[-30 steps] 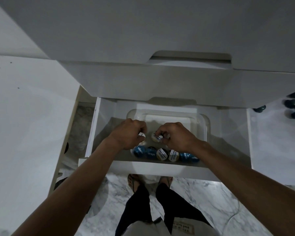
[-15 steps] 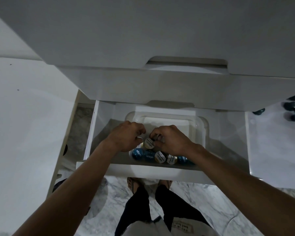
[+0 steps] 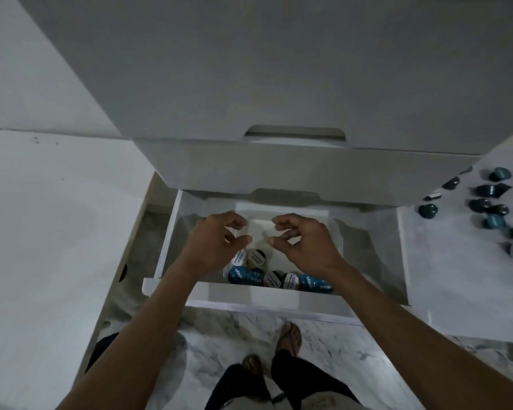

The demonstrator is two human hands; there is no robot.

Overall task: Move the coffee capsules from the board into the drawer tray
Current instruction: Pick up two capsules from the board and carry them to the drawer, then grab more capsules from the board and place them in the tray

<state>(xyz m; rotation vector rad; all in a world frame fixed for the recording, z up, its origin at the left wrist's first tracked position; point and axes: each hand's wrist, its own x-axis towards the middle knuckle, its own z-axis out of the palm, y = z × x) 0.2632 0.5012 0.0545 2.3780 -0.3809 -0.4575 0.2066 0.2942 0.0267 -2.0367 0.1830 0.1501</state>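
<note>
A white plastic tray [image 3: 335, 232] lies inside the open white drawer [image 3: 267, 301]. Several blue and white-lidded coffee capsules [image 3: 279, 279] sit in a row along the tray's near side, with two more [image 3: 251, 258] just behind them. My left hand [image 3: 216, 247] and my right hand [image 3: 305, 247] hover above the tray, fingers curled and apart, holding nothing. On the white board [image 3: 456, 276] at the right lie several dark blue capsules [image 3: 492, 208].
A closed drawer front [image 3: 293, 170] overhangs the open drawer's back. A white counter surface [image 3: 48, 232] is at the left. Below are a marbled floor [image 3: 219, 344] and the person's sandalled feet [image 3: 290, 338].
Both hands have let go of the capsules they held, opened and risen apart above the tray. Two more capsules now lie behind the front row.
</note>
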